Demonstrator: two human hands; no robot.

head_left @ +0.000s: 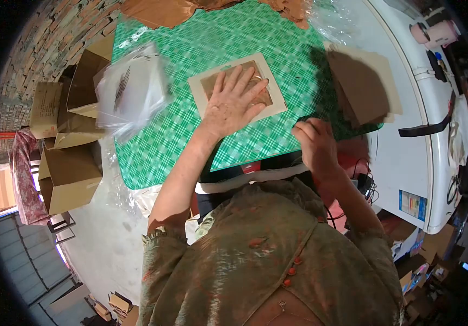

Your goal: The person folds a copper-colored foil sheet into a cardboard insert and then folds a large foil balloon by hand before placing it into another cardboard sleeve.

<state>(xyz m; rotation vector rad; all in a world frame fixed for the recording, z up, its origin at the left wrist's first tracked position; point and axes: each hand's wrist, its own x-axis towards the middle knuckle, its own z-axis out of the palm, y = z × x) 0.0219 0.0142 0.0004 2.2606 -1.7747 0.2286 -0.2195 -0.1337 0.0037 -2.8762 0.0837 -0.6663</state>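
Around the work, a green checked table (174,149) carries a loose pile of clear plastic bags (139,84) on the left and a stack of brown card (364,87) on the right, which juts past the table's edge and lies partly in shadow. Crumpled brown sheets (160,12) lie along the far edge, with clear wrap (334,22) near them. Beyond the card stands a white appliance (400,168); a brick wall (41,46) rises at the far left. Beside the table on that side, open cardboard boxes (73,182) stand with flaps up, their bottoms hidden. The windowed card pack (197,88) lies flat mid-table, turned slightly; the left hand (232,106) presses flat over it, fingers spread, covering much of the window, where something curved shows. The right hand (316,144) is curled at the near edge; whether it grips anything I cannot tell.
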